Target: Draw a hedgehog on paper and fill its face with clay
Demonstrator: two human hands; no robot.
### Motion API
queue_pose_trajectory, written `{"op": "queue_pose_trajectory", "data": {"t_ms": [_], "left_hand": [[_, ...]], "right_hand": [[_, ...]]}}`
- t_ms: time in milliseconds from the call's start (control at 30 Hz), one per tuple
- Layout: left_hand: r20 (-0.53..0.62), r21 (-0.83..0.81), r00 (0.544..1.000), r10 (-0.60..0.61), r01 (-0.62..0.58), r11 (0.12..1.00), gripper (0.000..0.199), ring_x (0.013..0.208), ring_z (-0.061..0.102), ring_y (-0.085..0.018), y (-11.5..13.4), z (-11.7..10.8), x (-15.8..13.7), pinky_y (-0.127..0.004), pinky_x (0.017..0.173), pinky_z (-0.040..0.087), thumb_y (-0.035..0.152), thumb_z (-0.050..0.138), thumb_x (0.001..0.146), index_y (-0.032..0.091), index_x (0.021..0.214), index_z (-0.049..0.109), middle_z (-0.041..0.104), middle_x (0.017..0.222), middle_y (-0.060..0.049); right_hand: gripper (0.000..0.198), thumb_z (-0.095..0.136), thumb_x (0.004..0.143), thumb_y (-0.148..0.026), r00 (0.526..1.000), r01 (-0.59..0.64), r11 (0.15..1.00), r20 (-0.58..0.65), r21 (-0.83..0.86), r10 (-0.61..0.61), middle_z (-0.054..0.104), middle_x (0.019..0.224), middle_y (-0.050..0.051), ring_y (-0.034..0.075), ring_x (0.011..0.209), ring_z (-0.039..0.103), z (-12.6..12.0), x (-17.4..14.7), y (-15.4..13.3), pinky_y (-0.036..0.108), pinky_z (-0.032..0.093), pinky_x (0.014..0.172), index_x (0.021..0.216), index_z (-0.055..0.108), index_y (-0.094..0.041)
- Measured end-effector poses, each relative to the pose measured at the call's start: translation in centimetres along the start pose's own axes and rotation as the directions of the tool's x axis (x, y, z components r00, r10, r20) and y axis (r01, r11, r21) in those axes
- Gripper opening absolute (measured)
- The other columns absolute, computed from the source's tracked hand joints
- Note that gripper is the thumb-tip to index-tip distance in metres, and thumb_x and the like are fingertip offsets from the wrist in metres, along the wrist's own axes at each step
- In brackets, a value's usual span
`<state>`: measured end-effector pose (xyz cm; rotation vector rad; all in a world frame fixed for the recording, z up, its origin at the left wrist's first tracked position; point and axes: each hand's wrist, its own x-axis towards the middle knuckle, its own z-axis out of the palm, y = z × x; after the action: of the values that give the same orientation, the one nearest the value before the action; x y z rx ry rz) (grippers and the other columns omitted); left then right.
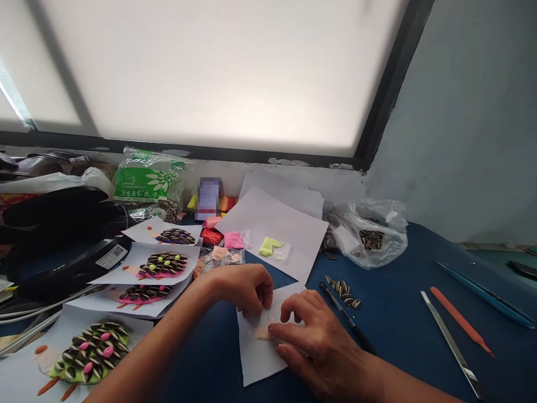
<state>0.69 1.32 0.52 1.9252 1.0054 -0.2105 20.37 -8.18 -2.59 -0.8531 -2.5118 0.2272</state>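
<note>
A small white sheet of paper (262, 366) with a partly drawn curved outline lies in front of me. On it is a thin, flattened patch of pale peach modelling clay (260, 332). My left hand (250, 288) bends down over the paper's upper left, its fingers curled and their tips partly hidden. My right hand (312, 341) rests over the paper's right side, fingers bent and apart, with a fingertip pressing the clay's right edge. Beside that hand lie a black pen (346, 313) and several striped sunflower seeds (343, 290).
To the left lie several finished seed-and-clay hedgehog pictures (94, 352). Bagged yellow-green clay (271, 246) and pink clay (234, 240) sit farther back. A plastic bag of seeds (371, 238) stands behind. At right are an orange tool (459, 319), a metal blade (453, 341) and a blue tool (486, 294).
</note>
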Motion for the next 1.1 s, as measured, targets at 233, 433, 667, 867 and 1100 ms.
{"op": "queue_pose_trajectory", "data": {"t_ms": [233, 433, 667, 867, 1100], "left_hand": [[0.004, -0.003, 1.000, -0.025, 0.025, 1.000, 0.027, 0.057, 0.056, -0.013, 0.57, 0.07, -0.18, -0.022, 0.048, 0.044, 0.012, 0.057, 0.049, 0.019, 0.075, 0.060, 0.058, 0.064, 0.005], [0.003, -0.009, 1.000, -0.027, 0.027, 1.000, 0.028, 0.057, 0.056, -0.012, 0.42, 0.09, -0.22, -0.020, 0.047, 0.042, 0.011, 0.058, 0.050, 0.019, 0.076, 0.059, 0.057, 0.063, 0.005], [-0.011, 0.011, 1.000, -0.015, 0.015, 1.000, 0.028, 0.059, 0.056, -0.012, 0.15, 0.05, -0.30, -0.019, 0.046, 0.040, 0.013, 0.061, 0.051, 0.020, 0.078, 0.061, 0.058, 0.066, 0.005], [-0.021, 0.003, 1.000, -0.015, 0.016, 1.000, 0.026, 0.060, 0.058, -0.013, 0.17, 0.15, -0.36, -0.019, 0.047, 0.040, 0.013, 0.059, 0.052, 0.020, 0.078, 0.061, 0.059, 0.065, 0.004], [-0.023, 0.023, 1.000, 0.005, -0.005, 1.000, 0.026, 0.061, 0.059, -0.014, -0.30, 0.20, -0.04, -0.019, 0.047, 0.041, 0.015, 0.059, 0.053, 0.020, 0.079, 0.061, 0.061, 0.067, 0.004]], "right_hand": [[0.019, 0.050, 0.091, -0.026, 0.995, 0.076, 0.997, 0.064, -0.023, -0.074, 0.056, 0.098, 0.008, 0.021, 0.084, 0.046, 0.25, 0.07, 0.16, 0.038, 0.036, 0.079, 0.100, 0.065, -0.019], [0.023, 0.046, 0.093, -0.024, 0.998, 0.063, 0.998, 0.012, -0.027, -0.063, 0.055, 0.097, 0.008, 0.021, 0.084, 0.045, 0.29, -0.18, 0.22, 0.038, 0.035, 0.078, 0.108, 0.063, -0.018], [0.023, 0.045, 0.095, -0.029, 0.999, 0.026, 0.997, 0.047, -0.068, -0.023, 0.054, 0.095, 0.008, 0.021, 0.084, 0.044, 0.97, 0.04, 0.51, 0.040, 0.035, 0.079, 0.105, 0.063, -0.020], [0.023, 0.044, 0.096, -0.028, 1.000, 0.017, 0.999, 0.014, -0.050, -0.017, 0.054, 0.098, 0.008, 0.021, 0.085, 0.045, 0.72, -0.09, 0.48, 0.039, 0.035, 0.079, 0.103, 0.063, -0.019], [0.023, 0.041, 0.097, -0.027, 0.999, 0.001, 0.998, 0.036, -0.065, 0.002, 0.054, 0.094, 0.007, 0.021, 0.083, 0.044, 0.70, -0.16, 0.65, 0.039, 0.035, 0.079, 0.100, 0.063, -0.019]]}}
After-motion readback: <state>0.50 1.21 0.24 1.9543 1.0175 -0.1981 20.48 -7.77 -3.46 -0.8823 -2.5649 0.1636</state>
